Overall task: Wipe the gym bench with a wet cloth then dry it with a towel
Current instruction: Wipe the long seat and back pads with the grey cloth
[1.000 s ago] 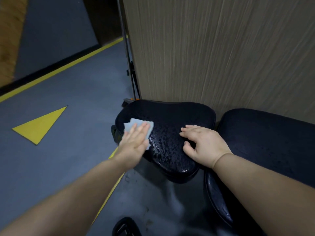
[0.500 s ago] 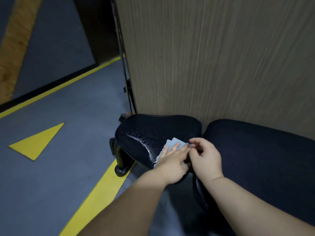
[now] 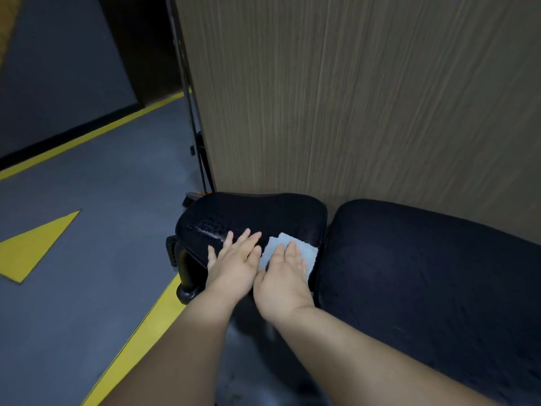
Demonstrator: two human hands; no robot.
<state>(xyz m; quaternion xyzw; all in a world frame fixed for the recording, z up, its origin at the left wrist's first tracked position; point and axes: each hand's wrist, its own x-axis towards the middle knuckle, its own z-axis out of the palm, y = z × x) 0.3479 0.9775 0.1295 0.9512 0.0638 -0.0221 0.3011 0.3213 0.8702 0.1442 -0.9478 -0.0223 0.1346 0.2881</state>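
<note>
- Seat pad (image 3: 254, 213): black, the smaller section of the gym bench, showing a glossy sheen on its left half.
- Cloth (image 3: 308, 251): pale and small, lying flat on the seat pad's right end, its right edge reaching the pad's rim.
- Right hand (image 3: 283, 278): pressing palm-down on the cloth at the seat pad's right end, fingers straight and close together, pinching nothing.
- Left hand (image 3: 234, 266): resting flat on the seat pad's near middle, just left of the cloth, fingers spread, holding nothing.
- Long pad (image 3: 433, 276): black, lying just right of the seat pad across a narrow gap.
- Wood-grain panel (image 3: 351, 98): standing directly behind the seat pad.
- Frame leg (image 3: 185, 273): black, showing under the seat pad's left edge.
- Yellow stripe (image 3: 137, 335): running over the grey floor from below the seat pad's left corner.
- Yellow triangle (image 3: 32, 244): lying on the floor well left of the seat pad.
</note>
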